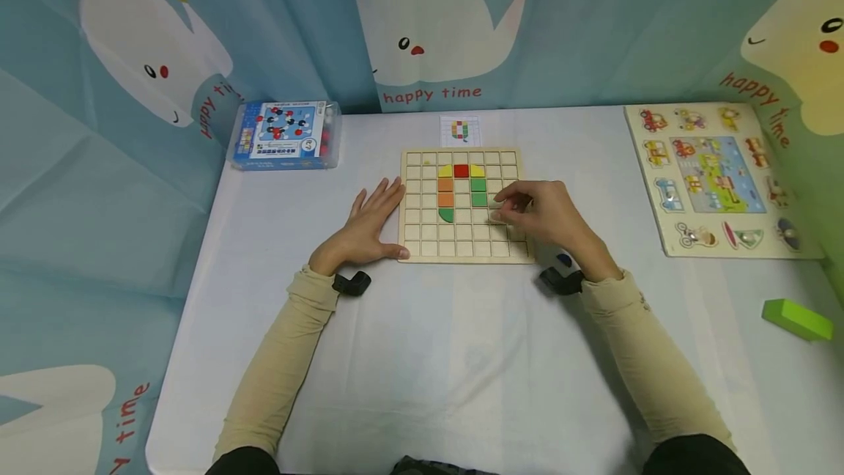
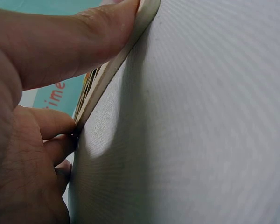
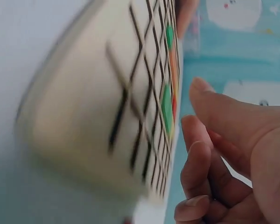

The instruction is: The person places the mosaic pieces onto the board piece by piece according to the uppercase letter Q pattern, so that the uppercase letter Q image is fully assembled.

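Observation:
A wooden grid board [image 1: 428,249] lies on the white table. Set into its squares are a red square [image 1: 461,171] between two yellow pieces, orange squares [image 1: 445,192] down the left, green squares [image 1: 478,192] down the right and a green quarter-round piece [image 1: 446,215] at lower left. Along the board's left edge rests my left hand [image 1: 364,232], fingers spread, the thumb on the near corner. My right hand [image 1: 546,212] hovers over the right side of the board with fingers bent. In the right wrist view its thumb and forefinger stand apart, and nothing shows between them.
Behind the board lies a small pattern card [image 1: 460,130]. A clear-lidded blue box [image 1: 285,135] stands at the back left. On the right are a picture puzzle board [image 1: 679,237] and a bright green block [image 1: 798,319]. A printed curtain [image 1: 297,35] hangs behind the table.

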`<action>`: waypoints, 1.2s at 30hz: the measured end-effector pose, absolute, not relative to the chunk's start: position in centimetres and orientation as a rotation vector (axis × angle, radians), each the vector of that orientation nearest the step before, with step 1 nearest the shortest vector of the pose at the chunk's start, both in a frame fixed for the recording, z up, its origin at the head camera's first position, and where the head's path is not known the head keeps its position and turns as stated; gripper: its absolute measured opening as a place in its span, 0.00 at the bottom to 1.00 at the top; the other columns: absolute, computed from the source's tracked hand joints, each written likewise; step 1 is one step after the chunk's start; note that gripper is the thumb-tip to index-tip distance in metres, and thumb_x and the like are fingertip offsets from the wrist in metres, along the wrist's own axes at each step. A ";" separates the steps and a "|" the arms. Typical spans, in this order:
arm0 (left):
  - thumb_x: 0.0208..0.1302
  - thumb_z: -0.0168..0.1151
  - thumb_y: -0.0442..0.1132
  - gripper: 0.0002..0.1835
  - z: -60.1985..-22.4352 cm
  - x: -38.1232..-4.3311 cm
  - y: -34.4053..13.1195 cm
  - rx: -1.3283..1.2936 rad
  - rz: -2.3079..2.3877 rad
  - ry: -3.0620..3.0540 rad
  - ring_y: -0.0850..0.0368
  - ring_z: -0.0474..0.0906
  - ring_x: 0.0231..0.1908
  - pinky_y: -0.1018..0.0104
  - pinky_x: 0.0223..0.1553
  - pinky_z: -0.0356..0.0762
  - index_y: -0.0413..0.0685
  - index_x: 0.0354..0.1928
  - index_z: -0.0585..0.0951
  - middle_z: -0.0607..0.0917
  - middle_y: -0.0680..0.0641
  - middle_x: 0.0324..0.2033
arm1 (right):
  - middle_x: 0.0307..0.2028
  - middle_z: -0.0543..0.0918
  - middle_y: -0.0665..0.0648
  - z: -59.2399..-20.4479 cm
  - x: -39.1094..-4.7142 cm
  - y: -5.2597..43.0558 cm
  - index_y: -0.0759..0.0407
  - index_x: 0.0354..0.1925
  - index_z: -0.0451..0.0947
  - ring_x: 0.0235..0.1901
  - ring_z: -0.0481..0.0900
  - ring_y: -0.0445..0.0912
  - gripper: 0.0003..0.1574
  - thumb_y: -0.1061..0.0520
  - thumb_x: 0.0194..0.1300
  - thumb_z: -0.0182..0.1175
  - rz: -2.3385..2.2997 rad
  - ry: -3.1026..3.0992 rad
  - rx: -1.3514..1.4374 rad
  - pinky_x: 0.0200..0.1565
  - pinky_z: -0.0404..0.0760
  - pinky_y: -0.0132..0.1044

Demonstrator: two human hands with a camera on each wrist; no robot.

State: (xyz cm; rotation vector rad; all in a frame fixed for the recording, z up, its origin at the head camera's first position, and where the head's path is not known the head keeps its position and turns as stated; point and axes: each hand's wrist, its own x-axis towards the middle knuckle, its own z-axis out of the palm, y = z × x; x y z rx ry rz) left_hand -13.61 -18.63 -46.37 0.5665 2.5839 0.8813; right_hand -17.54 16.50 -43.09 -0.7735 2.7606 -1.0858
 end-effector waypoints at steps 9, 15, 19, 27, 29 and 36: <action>0.59 0.80 0.52 0.66 -46.4 -13.7 -18.6 0.576 0.881 2.587 0.47 0.27 0.86 0.44 0.83 0.18 0.43 0.86 0.44 0.41 0.45 0.87 | 0.35 0.90 0.58 -41.9 -17.2 22.5 0.62 0.47 0.89 0.34 0.84 0.49 0.17 0.53 0.65 0.77 -0.943 2.850 -0.533 0.31 0.73 0.28; 0.59 0.80 0.52 0.66 -46.4 -13.7 -18.7 0.576 0.884 2.590 0.47 0.27 0.86 0.44 0.83 0.18 0.42 0.86 0.44 0.41 0.45 0.87 | 0.40 0.90 0.62 -42.1 -16.9 24.6 0.61 0.50 0.88 0.39 0.84 0.52 0.18 0.54 0.65 0.76 -0.877 2.844 -0.378 0.33 0.73 0.32; 0.59 0.80 0.52 0.66 -46.4 -13.6 -18.6 0.576 0.885 2.587 0.46 0.27 0.86 0.43 0.82 0.19 0.42 0.86 0.44 0.41 0.44 0.87 | 0.41 0.89 0.64 -42.7 -16.7 24.8 0.64 0.50 0.87 0.40 0.85 0.55 0.20 0.54 0.65 0.76 -0.864 2.828 -0.371 0.36 0.75 0.31; 0.59 0.80 0.53 0.66 -46.6 -13.6 -18.5 0.583 0.887 2.586 0.47 0.27 0.86 0.43 0.83 0.19 0.43 0.86 0.43 0.41 0.45 0.87 | 0.42 0.86 0.65 -43.6 -16.6 24.2 0.66 0.50 0.84 0.41 0.85 0.56 0.23 0.53 0.64 0.77 -0.866 2.810 -0.367 0.38 0.77 0.30; 0.59 0.80 0.53 0.66 -46.6 -13.7 -18.5 0.581 0.883 2.590 0.47 0.27 0.86 0.44 0.83 0.19 0.43 0.86 0.44 0.41 0.45 0.87 | 0.42 0.86 0.66 -43.6 -16.6 24.1 0.67 0.49 0.83 0.41 0.85 0.56 0.22 0.53 0.65 0.77 -0.854 2.812 -0.369 0.39 0.79 0.33; 0.58 0.80 0.53 0.66 -46.5 -13.6 -18.5 0.573 0.882 2.591 0.47 0.27 0.86 0.44 0.83 0.19 0.43 0.86 0.44 0.41 0.45 0.87 | 0.44 0.85 0.70 -43.6 -16.7 23.4 0.70 0.49 0.81 0.42 0.83 0.58 0.20 0.56 0.68 0.73 -0.800 2.784 -0.364 0.44 0.83 0.49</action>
